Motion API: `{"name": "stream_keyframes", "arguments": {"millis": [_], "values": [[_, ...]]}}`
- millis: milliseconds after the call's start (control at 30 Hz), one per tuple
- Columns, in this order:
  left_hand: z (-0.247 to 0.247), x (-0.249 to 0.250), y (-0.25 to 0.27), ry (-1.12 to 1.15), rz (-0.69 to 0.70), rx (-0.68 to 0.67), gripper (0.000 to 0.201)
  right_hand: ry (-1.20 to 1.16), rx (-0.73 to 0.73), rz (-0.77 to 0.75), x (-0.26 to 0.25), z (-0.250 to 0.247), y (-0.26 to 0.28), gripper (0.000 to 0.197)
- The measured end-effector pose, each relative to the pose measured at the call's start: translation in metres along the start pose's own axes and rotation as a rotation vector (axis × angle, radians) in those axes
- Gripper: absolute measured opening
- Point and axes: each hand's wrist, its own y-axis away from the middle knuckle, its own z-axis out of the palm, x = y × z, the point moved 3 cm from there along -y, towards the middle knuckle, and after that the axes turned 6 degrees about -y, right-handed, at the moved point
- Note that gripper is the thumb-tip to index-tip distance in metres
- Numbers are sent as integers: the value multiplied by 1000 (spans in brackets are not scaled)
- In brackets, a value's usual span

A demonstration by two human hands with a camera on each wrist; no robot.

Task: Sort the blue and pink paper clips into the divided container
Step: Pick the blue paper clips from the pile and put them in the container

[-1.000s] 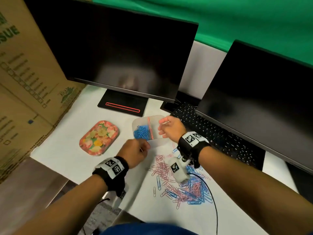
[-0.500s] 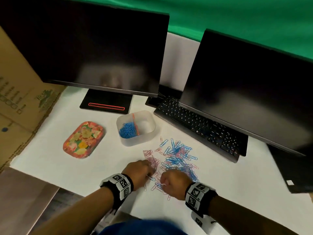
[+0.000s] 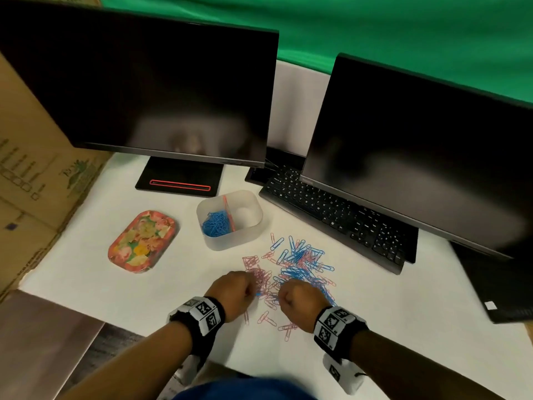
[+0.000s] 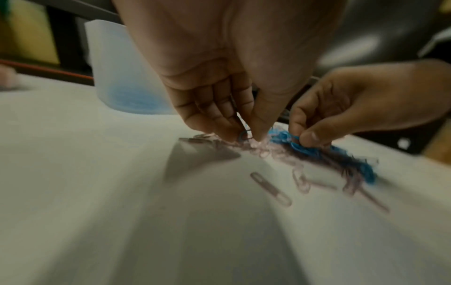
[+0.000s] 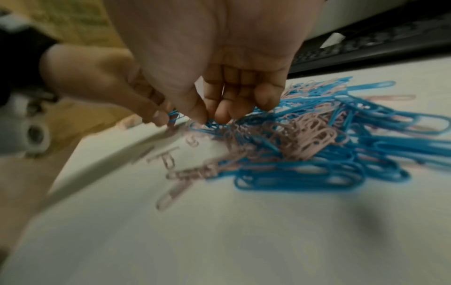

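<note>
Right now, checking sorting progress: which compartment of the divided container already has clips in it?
The left compartment of the divided container: it holds a heap of blue clips, whereas the right compartment, beyond the pink divider, looks empty.

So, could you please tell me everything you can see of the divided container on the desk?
The divided container is a small, translucent white tub with rounded corners, plastic by its look, standing upright on the white desk in front of the left monitor's base. A thin pink-red divider splits it in two. Its left compartment holds a heap of blue paper clips; its right compartment looks empty. Neither hand touches it; the mixed clip pile lies nearer the person.
</note>
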Motion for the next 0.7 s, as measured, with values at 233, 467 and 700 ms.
{"name": "stream_keyframes", "arguments": {"millis": [233,467,700], "values": [[-23,2,-7,565,-127,125,38,-656,149,177,-13,-31,-13,13],[-40,21,-6,1374,-308,36,24,-850,151,181,-49,-53,-33,6],[-51,14,-7,1667,-388,54,24,-799,181,168,-63,-68,-38,14]]}}
